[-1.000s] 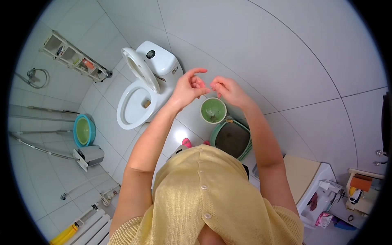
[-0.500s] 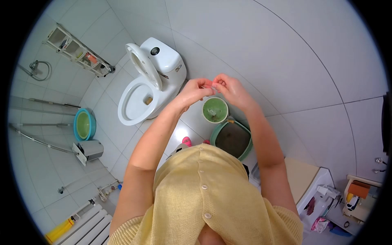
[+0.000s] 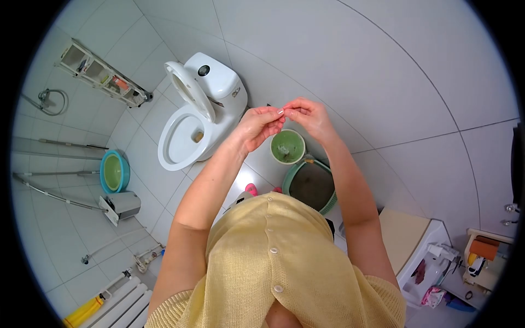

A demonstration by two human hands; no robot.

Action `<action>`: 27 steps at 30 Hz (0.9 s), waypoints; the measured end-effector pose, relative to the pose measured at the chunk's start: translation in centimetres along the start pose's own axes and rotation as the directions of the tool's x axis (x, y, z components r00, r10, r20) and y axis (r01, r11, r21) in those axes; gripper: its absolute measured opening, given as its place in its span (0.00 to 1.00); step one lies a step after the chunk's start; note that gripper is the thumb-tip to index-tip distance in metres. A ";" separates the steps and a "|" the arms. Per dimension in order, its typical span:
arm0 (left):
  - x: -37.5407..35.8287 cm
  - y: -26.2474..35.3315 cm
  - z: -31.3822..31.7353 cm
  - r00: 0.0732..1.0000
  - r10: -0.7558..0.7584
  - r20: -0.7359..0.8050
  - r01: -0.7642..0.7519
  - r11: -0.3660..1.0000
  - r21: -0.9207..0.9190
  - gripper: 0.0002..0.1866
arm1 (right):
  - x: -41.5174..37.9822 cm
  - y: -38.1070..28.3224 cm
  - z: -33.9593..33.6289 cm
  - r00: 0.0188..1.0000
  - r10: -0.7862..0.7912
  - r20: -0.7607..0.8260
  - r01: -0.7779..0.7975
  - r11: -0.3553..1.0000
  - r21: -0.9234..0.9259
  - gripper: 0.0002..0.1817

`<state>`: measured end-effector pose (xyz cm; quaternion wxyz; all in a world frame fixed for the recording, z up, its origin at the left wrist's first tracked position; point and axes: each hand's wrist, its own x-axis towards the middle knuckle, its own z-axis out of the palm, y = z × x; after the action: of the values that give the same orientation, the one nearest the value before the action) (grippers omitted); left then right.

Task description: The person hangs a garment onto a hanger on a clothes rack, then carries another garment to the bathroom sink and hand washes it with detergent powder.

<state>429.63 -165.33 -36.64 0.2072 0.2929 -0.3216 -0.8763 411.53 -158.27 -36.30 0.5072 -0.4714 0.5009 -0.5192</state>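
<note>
My left hand [image 3: 261,127] is raised in front of me with its palm partly turned up and its fingers curled. Its thumb and fingertips meet those of my right hand [image 3: 309,117], which is pinched closed. Whatever lies between the fingertips is too small to make out. Below the hands stands a green bin [image 3: 288,146] with a little light-coloured rubbish inside. Beside it is a larger green basket [image 3: 322,201] with a dark inside. To the left of my hands is a white toilet [image 3: 178,139] with its lid raised.
A shelf rack [image 3: 101,74] hangs on the left wall. Teal and green basins [image 3: 124,174] lie below it, near a metal box [image 3: 127,204]. A white radiator [image 3: 117,306] is at bottom left. At bottom right stand a white washbasin [image 3: 432,262] and a beige-topped surface [image 3: 402,238].
My left hand has rolled so its palm and curled fingers show more. The fingertips of both hands still meet. The view has shifted slightly.
</note>
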 end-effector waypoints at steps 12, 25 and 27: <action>3.0 -0.8 -0.5 0.932 0.307 -0.194 -0.110 0.747 0.656 0.06 | 2.1 -0.1 -6.4 0.964 -0.103 -0.245 -0.008 0.909 -0.416 0.16; 9.3 -4.7 0.7 0.873 0.456 0.172 -0.159 -0.067 0.985 0.04 | 0.4 -1.4 -7.1 0.981 -0.133 -0.143 0.015 0.781 -0.624 0.14; 10.6 -5.5 0.4 0.893 0.415 0.172 -0.162 -0.059 0.985 0.06 | 0.4 -0.5 -7.8 0.981 -0.106 -0.165 -0.016 0.796 -0.606 0.14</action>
<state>420.50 -167.14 -44.17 0.1523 0.3547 -0.8720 -0.3011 403.72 -158.33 -36.19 0.2676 -0.5685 0.6749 -0.3869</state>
